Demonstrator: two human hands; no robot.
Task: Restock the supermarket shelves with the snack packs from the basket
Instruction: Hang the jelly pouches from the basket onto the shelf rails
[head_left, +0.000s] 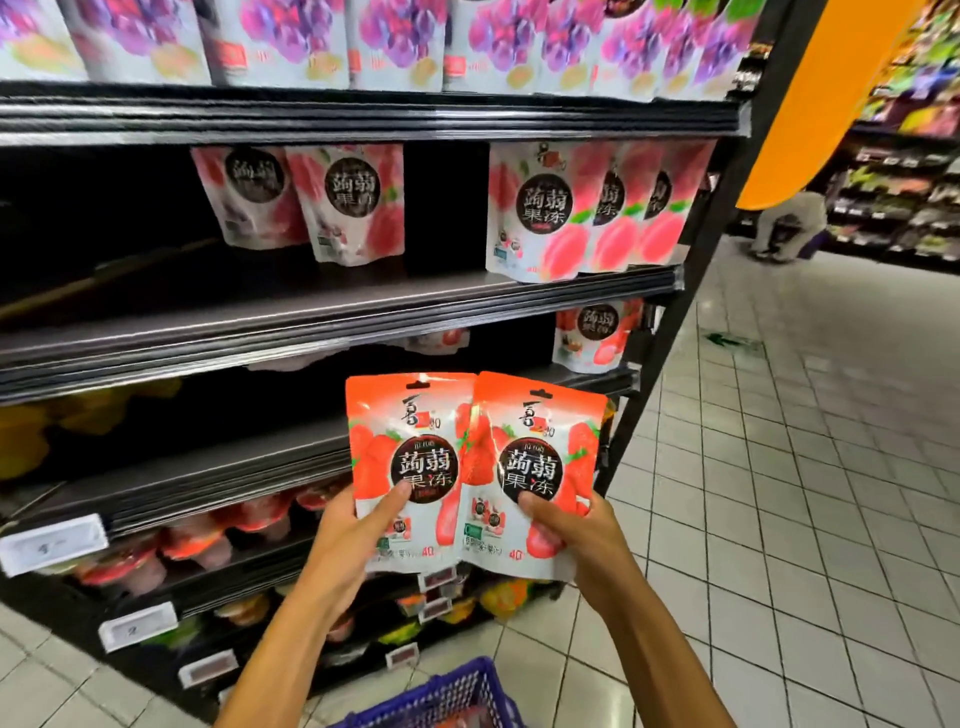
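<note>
Left hand (345, 535): thumb pressed flat on the front of the left strawberry jelly pack (405, 457), low on its dark round label. The other fingers are curled behind the pouch and hidden, so it is a pinch across the lower part. Right hand (579, 538): same grip, thumb on the front of the right strawberry jelly pack (537, 457), fingers out of sight behind it.

Both packs are held upright, side by side, fronts toward the person. Their inner edges overlap in the middle. They are in the air in front of the shelving unit (363, 317), near its right end, level with the third and fourth shelf edges and touching neither.

Directly below the forearms, at the bottom edge of view, is the rim of a blue plastic basket (457, 686). Something red shows inside it; too little is visible to name.

Top shelf: a row of purple grape pouches (306, 41). Second shelf: peach pouches (540, 213) standing at the right end near the front edge, two pink pouches (337, 202) set further back near the middle, and a dark gap to the left. Third shelf: one pink pouch (592, 332) at the right end. Lower shelves: red-lidded jelly cups (249, 519), with white price tags (52, 543) on the front edge.

To the right, a white tiled floor (779, 493). Far down the aisle another person (789, 223) is bent over.
</note>
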